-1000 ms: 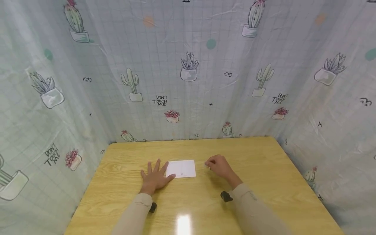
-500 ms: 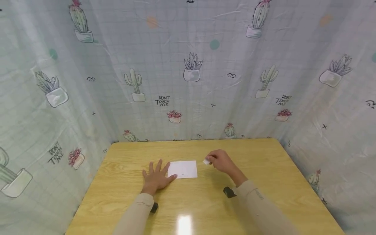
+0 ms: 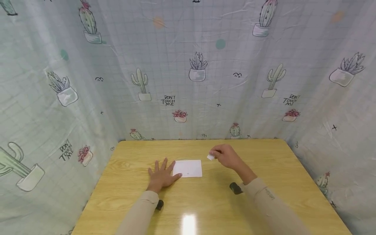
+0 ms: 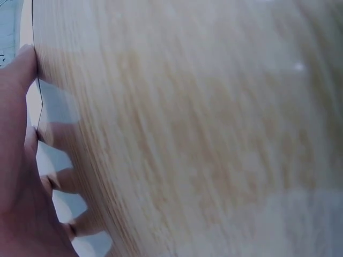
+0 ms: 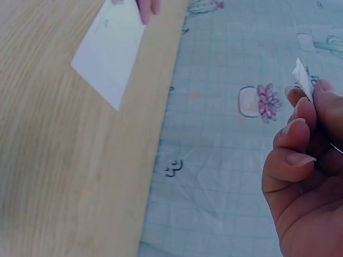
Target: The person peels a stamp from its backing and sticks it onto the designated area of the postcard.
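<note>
Left hand (image 3: 162, 178): spread, thumb on white sheet (image 3: 189, 167) | right hand (image 3: 229, 157): pinching white scrap (image 3: 210, 157) | sheet: toward far edge of bench (image 3: 202, 199)

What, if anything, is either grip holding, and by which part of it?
The right grip pinches a small white piece by one end; the left grip lies spread, touching the white sheet, holding nothing.

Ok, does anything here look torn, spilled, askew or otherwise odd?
Only the small white scrap pinched in the right hand: its edge looks ragged in the right wrist view, perhaps torn. The white sheet by the left hand lies flat with straight edges, and I see no spill.
</note>
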Demonstrator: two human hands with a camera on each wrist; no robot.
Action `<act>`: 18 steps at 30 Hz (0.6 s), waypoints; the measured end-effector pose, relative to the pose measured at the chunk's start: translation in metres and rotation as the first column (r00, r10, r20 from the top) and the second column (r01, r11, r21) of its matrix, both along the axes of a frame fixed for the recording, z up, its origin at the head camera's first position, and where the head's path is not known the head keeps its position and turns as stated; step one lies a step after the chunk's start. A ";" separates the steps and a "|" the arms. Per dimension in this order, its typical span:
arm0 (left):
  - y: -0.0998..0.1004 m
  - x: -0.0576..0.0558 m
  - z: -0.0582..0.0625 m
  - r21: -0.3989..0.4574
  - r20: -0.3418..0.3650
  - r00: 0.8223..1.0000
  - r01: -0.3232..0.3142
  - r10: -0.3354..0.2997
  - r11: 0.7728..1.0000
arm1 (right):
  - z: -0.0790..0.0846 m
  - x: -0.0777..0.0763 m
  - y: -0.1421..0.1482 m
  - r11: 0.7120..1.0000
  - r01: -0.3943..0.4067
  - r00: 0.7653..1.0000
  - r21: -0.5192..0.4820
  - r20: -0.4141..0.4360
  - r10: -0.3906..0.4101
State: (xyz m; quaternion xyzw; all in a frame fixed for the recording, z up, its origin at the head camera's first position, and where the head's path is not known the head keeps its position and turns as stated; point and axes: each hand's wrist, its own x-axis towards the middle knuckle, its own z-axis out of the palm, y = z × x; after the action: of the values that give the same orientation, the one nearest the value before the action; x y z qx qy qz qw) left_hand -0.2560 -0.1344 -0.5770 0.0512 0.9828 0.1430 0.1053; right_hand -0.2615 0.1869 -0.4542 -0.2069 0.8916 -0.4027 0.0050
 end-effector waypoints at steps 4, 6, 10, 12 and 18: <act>-0.001 0.000 0.001 0.012 -0.005 1.000 0.001 -0.001 1.000 | 0.013 0.003 -0.003 1.000 -0.024 0.999 0.005 -0.035 0.025; -0.001 0.001 0.002 0.022 -0.004 1.000 -0.001 0.001 1.000 | 0.019 0.005 -0.005 1.000 -0.030 0.998 0.001 -0.048 0.030; -0.001 0.000 0.006 0.040 -0.023 1.000 -0.007 0.008 0.999 | 0.029 0.008 -0.009 0.999 -0.039 0.997 -0.021 -0.068 0.037; -0.001 -0.001 0.006 0.039 -0.022 1.000 -0.005 0.006 0.999 | 0.034 0.009 -0.011 0.998 -0.045 0.997 -0.031 -0.069 0.043; -0.002 0.001 0.004 0.033 -0.017 1.000 0.002 -0.001 0.999 | 0.043 0.014 -0.016 0.998 -0.059 0.994 -0.033 -0.089 0.056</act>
State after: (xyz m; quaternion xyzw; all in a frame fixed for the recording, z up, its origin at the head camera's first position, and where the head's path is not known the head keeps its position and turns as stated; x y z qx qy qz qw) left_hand -0.2548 -0.1361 -0.5731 0.0548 0.9811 0.1589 0.0961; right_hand -0.2476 0.1704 -0.4114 -0.2501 0.8774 -0.4086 -0.0262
